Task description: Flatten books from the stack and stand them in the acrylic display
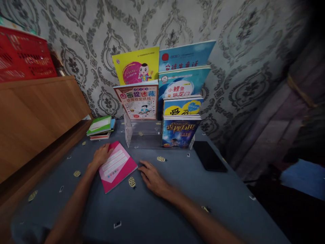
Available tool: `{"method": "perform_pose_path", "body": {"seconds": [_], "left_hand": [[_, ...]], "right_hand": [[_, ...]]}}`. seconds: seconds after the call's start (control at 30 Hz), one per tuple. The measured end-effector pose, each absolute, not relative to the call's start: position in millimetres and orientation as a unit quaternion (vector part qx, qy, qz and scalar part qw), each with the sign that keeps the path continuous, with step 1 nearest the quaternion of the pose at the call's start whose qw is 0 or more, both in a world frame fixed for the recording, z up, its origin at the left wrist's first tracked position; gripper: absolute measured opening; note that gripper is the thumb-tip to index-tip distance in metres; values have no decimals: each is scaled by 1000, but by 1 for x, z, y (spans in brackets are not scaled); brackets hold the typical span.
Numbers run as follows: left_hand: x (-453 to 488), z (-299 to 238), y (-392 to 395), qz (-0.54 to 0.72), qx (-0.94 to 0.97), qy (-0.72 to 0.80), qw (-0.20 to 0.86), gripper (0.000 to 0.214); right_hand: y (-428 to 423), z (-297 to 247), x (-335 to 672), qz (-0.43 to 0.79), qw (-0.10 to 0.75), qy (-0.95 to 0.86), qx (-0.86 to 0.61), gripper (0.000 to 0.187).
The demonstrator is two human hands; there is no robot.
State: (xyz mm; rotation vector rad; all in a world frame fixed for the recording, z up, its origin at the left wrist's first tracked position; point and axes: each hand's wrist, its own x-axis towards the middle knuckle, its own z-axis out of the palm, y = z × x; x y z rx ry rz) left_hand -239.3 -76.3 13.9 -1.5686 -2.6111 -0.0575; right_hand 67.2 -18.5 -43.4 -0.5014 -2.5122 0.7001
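- Book with a pink cover lies flat and slanted on the blue tablecloth, in front of the clear stand and to its left.
- Left hand lies over the upper left edge of the pink book; whether its fingers grip it, I cannot tell.
- Right hand is low over the cloth, fingers loosely spread and holding nothing, its tips at the book's right corner; touching or just short, I cannot tell.
- Both hands are apart from each other, with the pink book between them.
- Small pile of books, green one on top, sits beyond the left hand.
- Upright in the stand are a yellow book, a brown-bordered book and several blue ones, a dark blue book foremost.
- Black tablet lies right of the stand.
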Motion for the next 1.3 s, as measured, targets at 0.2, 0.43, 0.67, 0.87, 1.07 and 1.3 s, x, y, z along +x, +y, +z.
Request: {"method": "perform_pose_path", "body": {"seconds": [0.2,0.43,0.67,0.87,1.07,1.3], "left_hand": [[-246,-14,-77,-23,-516,-854,70,53],[-230,-20,-84,-38,-538,-838,89,52],[-194,-24,-96,-49,-584,-805,89,50],[-168,-27,-102,-70,-616,-781,78,49],[-137,-25,-98,-79,-649,-755,49,49],[-103,-32,-75,-116,-694,-710,42,47]], "right_hand": [[-20,-38,66,278,260,-906,-184,39],[-21,-35,68,296,276,-891,-205,37],[-18,-30,81,333,309,-868,-203,35],[-16,-28,91,331,314,-865,-209,34],[-10,-34,104,300,316,-873,-220,34],[-5,-36,118,233,329,-889,-218,34]]}}
